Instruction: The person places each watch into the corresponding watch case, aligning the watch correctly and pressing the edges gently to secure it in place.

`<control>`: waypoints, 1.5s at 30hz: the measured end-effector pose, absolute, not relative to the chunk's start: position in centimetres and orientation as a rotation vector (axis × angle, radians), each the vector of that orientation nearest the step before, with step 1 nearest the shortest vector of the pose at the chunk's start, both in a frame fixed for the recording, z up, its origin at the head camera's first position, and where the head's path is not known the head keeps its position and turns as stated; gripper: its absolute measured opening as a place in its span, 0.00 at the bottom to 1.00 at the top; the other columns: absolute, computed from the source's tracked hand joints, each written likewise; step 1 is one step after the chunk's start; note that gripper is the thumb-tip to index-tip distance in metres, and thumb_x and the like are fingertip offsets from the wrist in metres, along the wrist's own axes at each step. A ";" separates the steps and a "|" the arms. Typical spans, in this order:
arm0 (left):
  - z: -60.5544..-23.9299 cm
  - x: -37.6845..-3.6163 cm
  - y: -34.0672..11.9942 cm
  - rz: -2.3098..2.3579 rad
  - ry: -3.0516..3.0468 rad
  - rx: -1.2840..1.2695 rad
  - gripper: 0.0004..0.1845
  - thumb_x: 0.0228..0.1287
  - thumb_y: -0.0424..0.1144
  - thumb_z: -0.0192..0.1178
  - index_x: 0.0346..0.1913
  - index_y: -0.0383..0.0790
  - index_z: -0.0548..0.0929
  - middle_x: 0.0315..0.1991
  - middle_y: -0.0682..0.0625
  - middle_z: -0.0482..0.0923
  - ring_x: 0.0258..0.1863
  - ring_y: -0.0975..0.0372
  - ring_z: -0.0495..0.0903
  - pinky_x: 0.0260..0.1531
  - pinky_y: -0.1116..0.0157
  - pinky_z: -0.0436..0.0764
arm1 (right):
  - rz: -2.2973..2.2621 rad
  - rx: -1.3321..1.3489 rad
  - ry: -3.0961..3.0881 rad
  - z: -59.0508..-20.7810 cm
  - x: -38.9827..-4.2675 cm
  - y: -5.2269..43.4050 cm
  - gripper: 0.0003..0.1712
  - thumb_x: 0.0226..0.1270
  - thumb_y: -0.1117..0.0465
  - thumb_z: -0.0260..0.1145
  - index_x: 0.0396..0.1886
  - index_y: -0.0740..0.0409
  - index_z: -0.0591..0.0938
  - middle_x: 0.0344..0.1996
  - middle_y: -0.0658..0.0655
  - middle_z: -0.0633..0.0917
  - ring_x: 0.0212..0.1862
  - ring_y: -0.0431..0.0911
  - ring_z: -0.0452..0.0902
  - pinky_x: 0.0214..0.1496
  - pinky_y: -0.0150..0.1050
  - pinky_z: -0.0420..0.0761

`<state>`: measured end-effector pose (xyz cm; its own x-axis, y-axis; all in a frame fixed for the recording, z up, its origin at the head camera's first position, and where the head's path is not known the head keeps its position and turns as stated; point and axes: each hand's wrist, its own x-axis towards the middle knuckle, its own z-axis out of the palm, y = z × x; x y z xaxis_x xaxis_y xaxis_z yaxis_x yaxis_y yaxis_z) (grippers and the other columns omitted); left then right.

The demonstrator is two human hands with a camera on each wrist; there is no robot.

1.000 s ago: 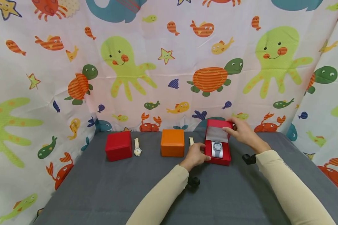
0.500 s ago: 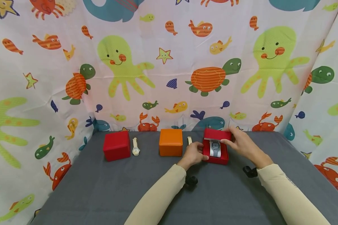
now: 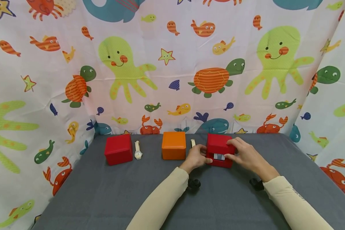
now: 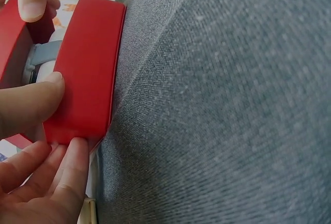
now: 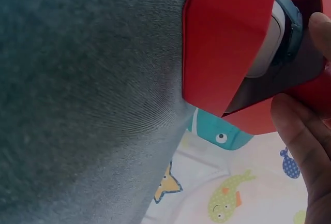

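Two hands hold the red box (image 3: 219, 153) between them on the grey table (image 3: 103, 198): left hand (image 3: 197, 156) grips its base, right hand (image 3: 244, 155) pinches the nearly shut lid, opening facing the person.

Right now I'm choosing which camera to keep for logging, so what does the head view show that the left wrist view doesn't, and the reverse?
Only the head view shows the right hand on the lid, the closed red box, the orange box, the white watch and the sea-creature curtain. Only the left wrist view shows the box's base wall close up, with fingertips pressed to it. Both show the left hand, the nearly closed red watch box, the watch inside and the grey cloth.
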<state>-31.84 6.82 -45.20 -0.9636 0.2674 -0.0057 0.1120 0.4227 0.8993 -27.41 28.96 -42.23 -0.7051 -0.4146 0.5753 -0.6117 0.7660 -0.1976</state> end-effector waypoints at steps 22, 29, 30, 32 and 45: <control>-45.5 -31.6 6.5 1.530 2.545 0.352 0.25 0.47 0.33 0.75 0.51 0.39 0.79 0.38 0.52 0.81 0.36 0.62 0.79 0.40 0.65 0.81 | 0.450 0.715 -2.590 -43.2 -26.4 28.3 0.27 0.46 0.60 0.80 0.46 0.53 0.77 0.43 0.52 0.73 0.38 0.45 0.73 0.36 0.41 0.82; -45.2 -31.3 6.3 1.542 2.567 0.436 0.24 0.51 0.33 0.72 0.52 0.38 0.79 0.40 0.53 0.81 0.37 0.64 0.79 0.40 0.68 0.81 | 0.574 0.629 -2.649 -43.2 -25.9 28.1 0.30 0.48 0.63 0.78 0.52 0.57 0.75 0.52 0.59 0.72 0.45 0.53 0.74 0.40 0.47 0.84; -45.1 -31.2 6.2 1.550 2.572 0.459 0.24 0.51 0.33 0.72 0.53 0.38 0.78 0.41 0.52 0.80 0.38 0.64 0.79 0.41 0.68 0.81 | 0.623 0.586 -2.663 -43.2 -25.8 28.1 0.31 0.49 0.62 0.77 0.53 0.58 0.75 0.53 0.61 0.71 0.45 0.53 0.75 0.40 0.47 0.84; -44.9 -31.1 6.0 1.561 2.586 0.511 0.25 0.53 0.31 0.71 0.55 0.38 0.77 0.42 0.52 0.80 0.39 0.63 0.80 0.42 0.69 0.80 | 0.762 0.472 -2.694 -43.1 -25.7 28.1 0.33 0.52 0.61 0.76 0.57 0.62 0.72 0.55 0.64 0.70 0.44 0.55 0.78 0.39 0.47 0.84; -44.5 -30.8 6.5 1.642 2.615 0.562 0.23 0.56 0.32 0.69 0.55 0.41 0.79 0.46 0.51 0.81 0.40 0.63 0.81 0.41 0.71 0.80 | 1.167 0.104 -2.772 -42.5 -25.5 28.6 0.38 0.60 0.51 0.70 0.63 0.66 0.67 0.58 0.70 0.72 0.49 0.62 0.79 0.42 0.49 0.83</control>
